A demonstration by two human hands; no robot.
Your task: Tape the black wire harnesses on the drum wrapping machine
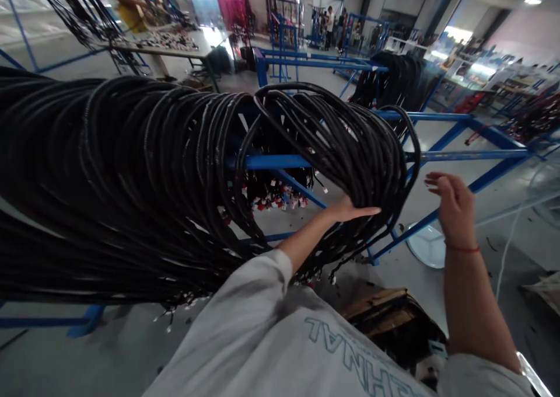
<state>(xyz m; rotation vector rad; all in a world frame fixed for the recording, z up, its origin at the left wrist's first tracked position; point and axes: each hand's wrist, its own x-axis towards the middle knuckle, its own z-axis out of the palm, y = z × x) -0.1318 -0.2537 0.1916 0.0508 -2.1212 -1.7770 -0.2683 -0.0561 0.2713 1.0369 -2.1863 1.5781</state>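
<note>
Long black sleeved cables (151,140) hang over a blue metal rack (280,162), near a grey shirt (236,327) with partly legible blue lettering (350,356). Left hand (350,209) touches a bunch, thumb extended, finger grip hidden; right hand (455,201), half-curled, looks empty.

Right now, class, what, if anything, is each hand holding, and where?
The left hand grips the bundle of black cables low down, below the blue rail, thumb across the front. The right hand holds nothing.
</note>
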